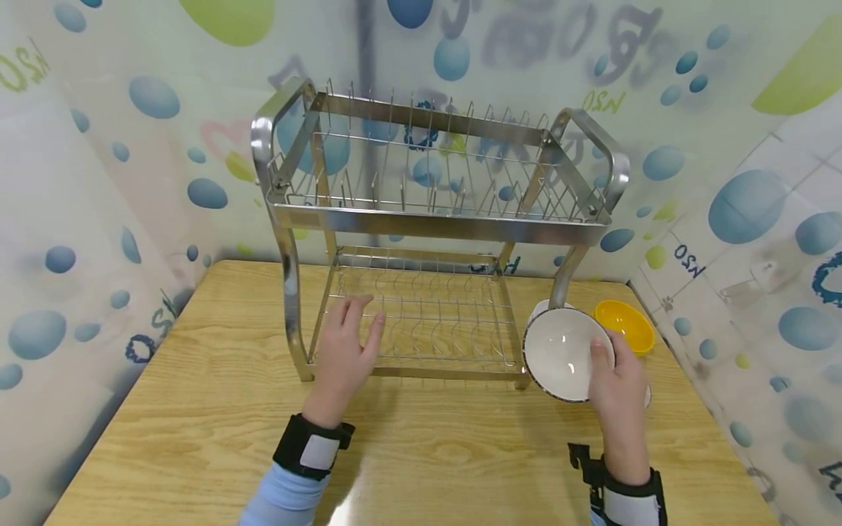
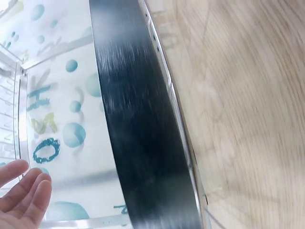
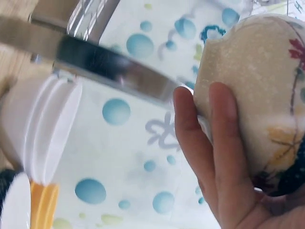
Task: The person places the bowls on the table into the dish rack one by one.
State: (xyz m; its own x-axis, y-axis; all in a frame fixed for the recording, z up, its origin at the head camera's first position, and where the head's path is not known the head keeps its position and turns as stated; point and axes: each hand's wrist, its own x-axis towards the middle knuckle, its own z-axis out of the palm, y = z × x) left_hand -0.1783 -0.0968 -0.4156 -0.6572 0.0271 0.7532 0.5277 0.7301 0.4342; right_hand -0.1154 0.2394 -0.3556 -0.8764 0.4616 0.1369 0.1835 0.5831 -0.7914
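Observation:
My right hand grips a bowl by its right side, thumb over the rim and fingers underneath. Its inside is white with a dark rim. In the right wrist view, the cream outer wall shows painted flowers and leaves. The bowl is tilted, its mouth facing the head camera, by the front right of a two-tier metal dish rack. Over the left part of the lower tier, my left hand is held with fingers loosely extended and nothing in them. Those fingers also show in the left wrist view.
To the right of the rack stands a yellow bowl. White bowls, apparently stacked, are partly hidden behind the held bowl in the head view. A patterned wall covering surrounds the wooden table at the back and sides.

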